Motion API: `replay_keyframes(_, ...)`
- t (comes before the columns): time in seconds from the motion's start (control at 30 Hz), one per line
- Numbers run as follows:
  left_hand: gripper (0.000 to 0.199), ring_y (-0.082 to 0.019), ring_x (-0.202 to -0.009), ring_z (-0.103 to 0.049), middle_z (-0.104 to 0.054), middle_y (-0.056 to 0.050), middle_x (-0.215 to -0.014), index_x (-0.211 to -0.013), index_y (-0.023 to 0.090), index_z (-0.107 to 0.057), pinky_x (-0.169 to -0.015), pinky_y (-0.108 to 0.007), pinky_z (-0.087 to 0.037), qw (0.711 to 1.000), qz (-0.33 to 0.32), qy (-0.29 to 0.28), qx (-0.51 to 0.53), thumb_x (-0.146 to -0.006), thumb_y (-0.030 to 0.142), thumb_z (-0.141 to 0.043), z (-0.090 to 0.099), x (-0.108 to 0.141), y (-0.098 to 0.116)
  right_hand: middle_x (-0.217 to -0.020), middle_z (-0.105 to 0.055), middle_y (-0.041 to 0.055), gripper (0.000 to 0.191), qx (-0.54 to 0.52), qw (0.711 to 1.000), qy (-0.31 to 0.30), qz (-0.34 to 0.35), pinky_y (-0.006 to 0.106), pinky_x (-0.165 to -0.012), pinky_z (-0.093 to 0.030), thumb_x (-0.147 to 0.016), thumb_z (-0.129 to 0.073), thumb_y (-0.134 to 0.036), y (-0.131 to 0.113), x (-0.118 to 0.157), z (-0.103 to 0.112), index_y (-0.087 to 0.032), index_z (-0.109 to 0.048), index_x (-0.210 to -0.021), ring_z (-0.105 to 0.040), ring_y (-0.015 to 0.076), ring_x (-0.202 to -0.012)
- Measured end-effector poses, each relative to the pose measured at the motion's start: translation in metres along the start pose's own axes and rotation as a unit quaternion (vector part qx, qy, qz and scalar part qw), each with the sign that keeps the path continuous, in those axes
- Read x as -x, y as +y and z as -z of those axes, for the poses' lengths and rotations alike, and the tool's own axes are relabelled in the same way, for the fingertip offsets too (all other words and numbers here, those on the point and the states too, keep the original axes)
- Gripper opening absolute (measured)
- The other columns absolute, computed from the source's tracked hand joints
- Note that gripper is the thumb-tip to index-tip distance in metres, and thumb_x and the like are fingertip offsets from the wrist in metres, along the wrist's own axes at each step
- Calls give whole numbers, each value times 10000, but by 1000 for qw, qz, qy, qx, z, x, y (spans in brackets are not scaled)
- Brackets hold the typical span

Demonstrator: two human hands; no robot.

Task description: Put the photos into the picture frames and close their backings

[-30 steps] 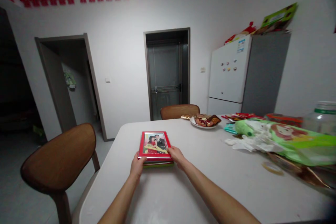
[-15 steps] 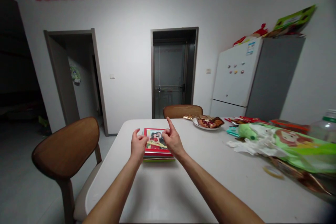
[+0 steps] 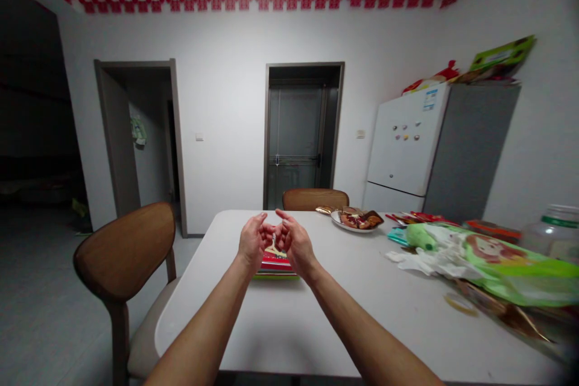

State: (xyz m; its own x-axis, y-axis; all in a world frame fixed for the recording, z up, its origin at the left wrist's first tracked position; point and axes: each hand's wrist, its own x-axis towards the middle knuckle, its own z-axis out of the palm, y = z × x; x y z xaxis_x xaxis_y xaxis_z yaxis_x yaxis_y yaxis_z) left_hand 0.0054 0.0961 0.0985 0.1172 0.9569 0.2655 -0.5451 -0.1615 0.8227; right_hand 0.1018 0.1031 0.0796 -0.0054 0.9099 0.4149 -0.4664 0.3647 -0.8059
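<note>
My left hand (image 3: 253, 242) and my right hand (image 3: 295, 245) are held up close together over the white table (image 3: 344, 301). Both palms face inward, thumbs up and fingers loosely curved, with nothing visible between them. Behind and below them a red picture frame (image 3: 275, 264) lies on the table; most of its photo is hidden by my hands. Under the frame's near edge shows a thin stack with a green bottom layer (image 3: 277, 277). Whether my fingertips touch each other is hard to tell.
Right of my hands are a plate of food (image 3: 357, 229), a green plastic packet (image 3: 506, 265), crumpled white tissue (image 3: 429, 262), a roll of tape (image 3: 460, 305) and a large jar (image 3: 554, 232). Wooden chairs stand at the left (image 3: 129, 253) and far side (image 3: 315, 199). A fridge (image 3: 402, 145) stands behind.
My hands have come closer together, and the right index finger no longer points up. Fingers of both hands now curve inward, covering more of the photo. The view has tilted slightly upward.
</note>
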Motion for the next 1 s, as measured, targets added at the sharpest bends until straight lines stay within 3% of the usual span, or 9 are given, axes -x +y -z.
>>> replay_keyframes(0.13,574,-35,-283,-313,-399,41,-327,-460,155,-428,-335,-154,-160,996,85,-2,-20,-671,682,-346,4,-7,-4,-359,-374,-55,485,23,998,40,-49,188,-333,-214,-709,-366,-580,8,-5,2,-158,-456,-488,-287,45,-301)
replay_keyframes(0.3,646,-28,-236,-240,-350,39,-269,-391,164,-386,-320,-158,-116,984,170,21,-44,-685,720,-238,18,-10,-23,-343,-329,-46,559,246,968,34,-37,212,-385,-257,-741,-213,-627,32,-16,14,-191,-355,-422,-303,68,-325)
replay_keyframes(0.47,580,-14,-234,-257,-378,45,-288,-427,146,-420,-316,-138,-135,967,228,96,-66,-704,652,-362,51,-1,-68,-736,-583,50,261,618,786,-4,27,260,-631,-348,-665,-529,-414,67,-19,45,-164,-589,-711,-509,173,-724)
replay_keyframes(0.57,435,-44,-277,-384,-472,17,-365,-543,124,-494,-329,-144,-244,959,240,138,-56,-717,522,-500,70,8,-94,-948,-556,74,374,727,682,-73,29,313,-731,-329,-579,-620,-263,80,-10,57,-205,-577,-946,-464,224,-898)
replay_keyframes(0.63,334,-85,-350,-485,-538,-17,-442,-629,115,-527,-372,-174,-340,961,225,154,-37,-724,435,-544,75,12,-107,-963,-541,74,352,751,652,-97,41,325,-755,-316,-607,-591,-210,84,-1,57,-214,-574,-959,-449,220,-914)
replay_keyframes(0.73,199,-135,-576,-604,-635,-63,-664,-760,126,-560,-538,-223,-459,974,160,163,4,-743,323,-547,71,16,-116,-934,-541,61,304,734,661,-141,67,320,-753,-321,-629,-571,-202,82,18,52,-219,-587,-932,-454,204,-880)
replay_keyframes(0.8,151,-146,-748,-615,-648,-62,-836,-841,145,-563,-661,-228,-470,979,107,171,25,-752,261,-527,63,19,-117,-933,-548,53,298,695,697,-159,70,322,-761,-333,-628,-580,-223,76,30,49,-228,-597,-925,-460,204,-879)
replay_keyframes(0.9,212,-169,-847,-600,-640,-56,-937,-932,154,-552,-723,-247,-466,982,60,177,37,-731,217,-531,50,31,-114,-1043,-537,72,350,601,790,-104,56,346,-852,-324,-650,-568,-289,58,42,51,-209,-583,-991,-450,223,-980)
replay_keyframes(1.0,273,-214,-868,-594,-653,-67,-924,-950,135,-568,-752,-288,-465,988,19,144,-45,-698,240,-570,38,56,-102,-1194,-463,93,501,452,892,29,0,361,-912,-310,-691,-510,-404,32,53,56,-190,-479,-1143,-408,235,-1092)
